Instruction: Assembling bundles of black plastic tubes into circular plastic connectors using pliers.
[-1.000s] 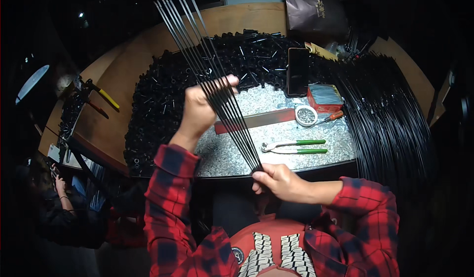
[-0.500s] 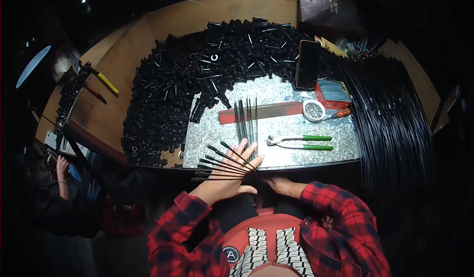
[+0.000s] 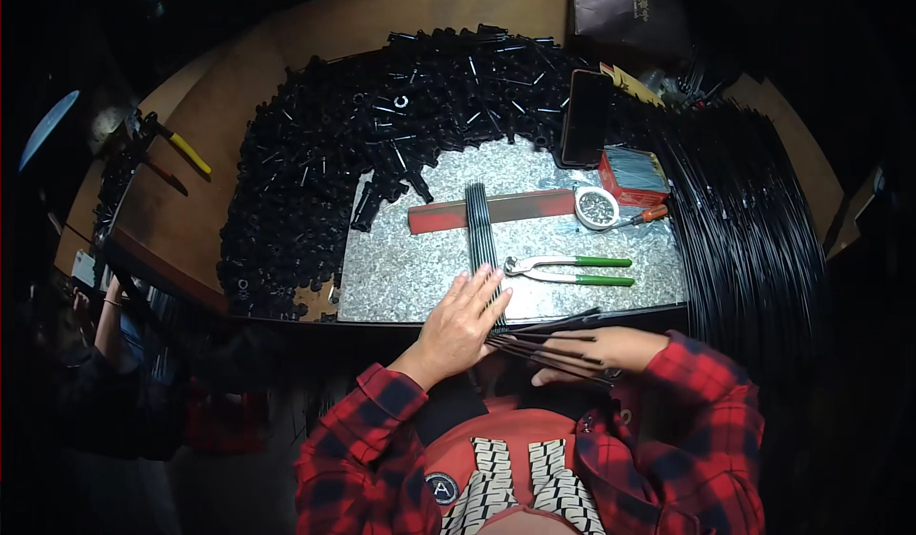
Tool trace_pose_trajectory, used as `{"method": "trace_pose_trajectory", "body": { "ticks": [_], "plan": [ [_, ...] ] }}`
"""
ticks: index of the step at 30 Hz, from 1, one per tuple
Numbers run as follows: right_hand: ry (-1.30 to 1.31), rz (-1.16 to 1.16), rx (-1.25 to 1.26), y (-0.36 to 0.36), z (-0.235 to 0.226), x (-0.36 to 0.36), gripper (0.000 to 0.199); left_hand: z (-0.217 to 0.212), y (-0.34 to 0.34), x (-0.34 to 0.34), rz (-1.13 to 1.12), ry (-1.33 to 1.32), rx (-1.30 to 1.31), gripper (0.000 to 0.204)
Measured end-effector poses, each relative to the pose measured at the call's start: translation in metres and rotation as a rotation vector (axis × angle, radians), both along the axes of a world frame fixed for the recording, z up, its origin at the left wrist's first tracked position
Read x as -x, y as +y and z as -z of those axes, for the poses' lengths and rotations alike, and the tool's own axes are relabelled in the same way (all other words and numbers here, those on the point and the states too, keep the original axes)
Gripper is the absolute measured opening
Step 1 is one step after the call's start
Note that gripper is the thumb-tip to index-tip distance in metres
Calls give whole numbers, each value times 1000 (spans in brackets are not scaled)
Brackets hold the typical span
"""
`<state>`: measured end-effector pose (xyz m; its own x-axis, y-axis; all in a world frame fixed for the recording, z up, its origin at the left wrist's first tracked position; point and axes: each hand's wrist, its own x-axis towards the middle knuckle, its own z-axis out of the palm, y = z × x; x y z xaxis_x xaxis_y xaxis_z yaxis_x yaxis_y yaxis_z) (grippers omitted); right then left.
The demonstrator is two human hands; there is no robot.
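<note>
My left hand (image 3: 460, 323) lies flat, fingers stretched out, on a bundle of thin black rods (image 3: 480, 220) at the board's front edge. The rods run away from me across a long red-and-dark bar (image 3: 437, 217), close together at their far part. Past my left hand their near ends (image 3: 549, 347) fan out to the right, over my right hand (image 3: 615, 349). My right hand's fingers and thumb look apart, partly hidden behind these ends. Right of the bundle lie green-handled pincers (image 3: 577, 270) on the speckled grey board (image 3: 410, 282).
Black tubular parts (image 3: 315, 163) are heaped behind and left of the board. A phone (image 3: 586, 120), white cup of small metal pieces (image 3: 597, 208), red box (image 3: 634, 180) and screwdriver (image 3: 652, 215) stand or lie right. Long black rods (image 3: 749, 239) hang over the right edge. Another person's arm (image 3: 110, 311) shows far left.
The rods' near ends have swung from left to right, and their far parts have drawn together. My left hand has flattened over the bundle; my right hand has come up beneath the near ends.
</note>
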<state>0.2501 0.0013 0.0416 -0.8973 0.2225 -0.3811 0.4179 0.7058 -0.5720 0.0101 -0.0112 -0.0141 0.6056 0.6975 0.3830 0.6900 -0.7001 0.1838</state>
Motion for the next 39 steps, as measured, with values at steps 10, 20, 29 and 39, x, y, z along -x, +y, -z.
{"method": "trace_pose_trajectory", "body": {
  "ticks": [10,20,29,39],
  "plan": [
    [200,772,-733,142,-65,-74,8,-13,7,2,-134,121,83,96],
    [-56,754,-1115,210,1,-142,13,-10,9,2,-171,178,52,97],
    [-16,665,-1146,203,-2,-153,13,-13,15,5,-124,182,76,92],
    [-19,677,-1172,198,-8,-158,10,-8,16,3,-131,144,83,96]
  ]
}}
